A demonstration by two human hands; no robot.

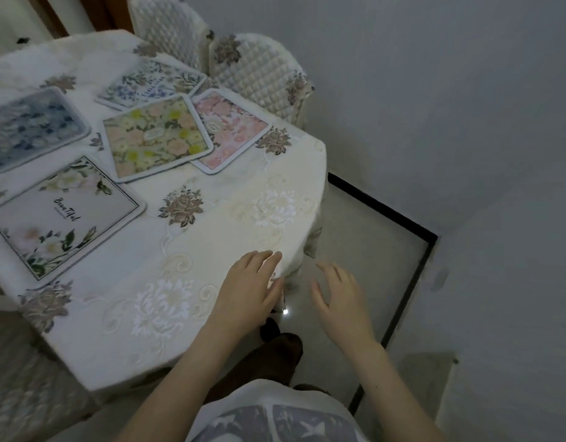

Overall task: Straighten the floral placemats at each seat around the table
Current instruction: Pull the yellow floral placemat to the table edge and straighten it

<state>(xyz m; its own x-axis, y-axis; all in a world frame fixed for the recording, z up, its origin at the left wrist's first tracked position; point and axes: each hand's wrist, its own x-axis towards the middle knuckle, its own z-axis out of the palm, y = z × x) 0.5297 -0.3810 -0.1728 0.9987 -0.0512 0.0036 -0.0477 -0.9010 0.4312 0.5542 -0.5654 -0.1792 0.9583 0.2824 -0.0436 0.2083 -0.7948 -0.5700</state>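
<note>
Five floral placemats lie askew up and left of me across the tabletop, nearer my left hand, flat at its edge, than my right hand, spread off it.

A cream embroidered tablecloth covers the tabletop, stitched with brownish flower clusters and pale white blooms, and hangs over the near corner. Two chairs with quilted covers stand side by side at the far edge, pushed close to the cloth. Beside the tabletop lies pale floor bordered by a dark strip, against a grey wall.
</note>
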